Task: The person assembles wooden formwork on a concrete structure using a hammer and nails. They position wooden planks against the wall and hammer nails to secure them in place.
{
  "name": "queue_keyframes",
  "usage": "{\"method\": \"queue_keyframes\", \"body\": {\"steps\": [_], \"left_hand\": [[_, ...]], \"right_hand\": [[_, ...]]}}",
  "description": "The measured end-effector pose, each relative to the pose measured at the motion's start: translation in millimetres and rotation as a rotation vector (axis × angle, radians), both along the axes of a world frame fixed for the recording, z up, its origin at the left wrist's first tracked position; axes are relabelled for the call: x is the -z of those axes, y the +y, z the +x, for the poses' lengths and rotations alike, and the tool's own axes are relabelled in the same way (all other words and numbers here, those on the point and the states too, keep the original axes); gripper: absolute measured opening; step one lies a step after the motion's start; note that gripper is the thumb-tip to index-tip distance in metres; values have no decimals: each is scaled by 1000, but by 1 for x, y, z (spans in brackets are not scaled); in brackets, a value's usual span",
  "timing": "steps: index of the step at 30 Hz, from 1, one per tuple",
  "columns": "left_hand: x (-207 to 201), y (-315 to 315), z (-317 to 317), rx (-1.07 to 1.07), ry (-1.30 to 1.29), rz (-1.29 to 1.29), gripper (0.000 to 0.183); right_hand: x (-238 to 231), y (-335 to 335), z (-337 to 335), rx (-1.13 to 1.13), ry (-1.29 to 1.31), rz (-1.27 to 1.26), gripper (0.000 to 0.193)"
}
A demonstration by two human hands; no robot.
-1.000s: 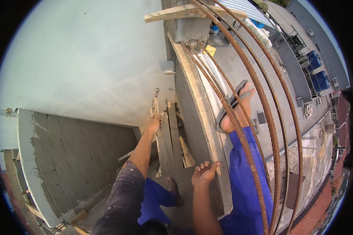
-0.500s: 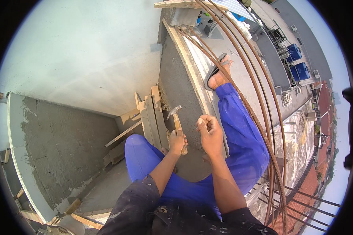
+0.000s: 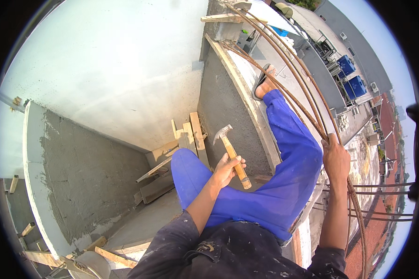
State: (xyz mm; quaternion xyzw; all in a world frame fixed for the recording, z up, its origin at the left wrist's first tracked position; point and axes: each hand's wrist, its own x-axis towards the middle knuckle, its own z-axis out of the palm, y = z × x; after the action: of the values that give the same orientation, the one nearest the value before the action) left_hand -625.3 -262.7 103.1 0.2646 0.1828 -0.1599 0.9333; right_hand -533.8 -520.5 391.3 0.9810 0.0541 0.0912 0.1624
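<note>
Hammer [image 3: 231, 152] in the left hand [image 3: 227, 168], fingers wrapped round the wooden handle near its lower end, steel claw head pointing up in front of the grey rendered wall [image 3: 223, 104]. Right hand [image 3: 336, 158] is clamped shut on the bundle of rusty rebar [image 3: 293, 81] that curves up and over. Person's sitting astride the wall in blue trousers [image 3: 288, 181], sandalled foot [image 3: 264, 83] resting on the ledge. Timber offcuts [image 3: 191, 135] lean in the corner just beside the left knee.
</note>
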Motion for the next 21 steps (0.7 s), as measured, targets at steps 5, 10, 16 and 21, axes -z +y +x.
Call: {"method": "queue_keyframes", "body": {"steps": [5,10,16,21], "left_hand": [[-33,27,-18,34,-89,142,40],[-55,35,-27,-22,-191,173,35],[-64,36,-21,-54,-177,120,17],[-58,34,-14,-46,-59,130,18]], "right_hand": [[9,-19,11,-45,-26,-44,25],[4,-26,13,-82,-18,10,28],[-5,-20,10,-40,14,34,30],[-14,-9,7,-5,64,65,30]]}}
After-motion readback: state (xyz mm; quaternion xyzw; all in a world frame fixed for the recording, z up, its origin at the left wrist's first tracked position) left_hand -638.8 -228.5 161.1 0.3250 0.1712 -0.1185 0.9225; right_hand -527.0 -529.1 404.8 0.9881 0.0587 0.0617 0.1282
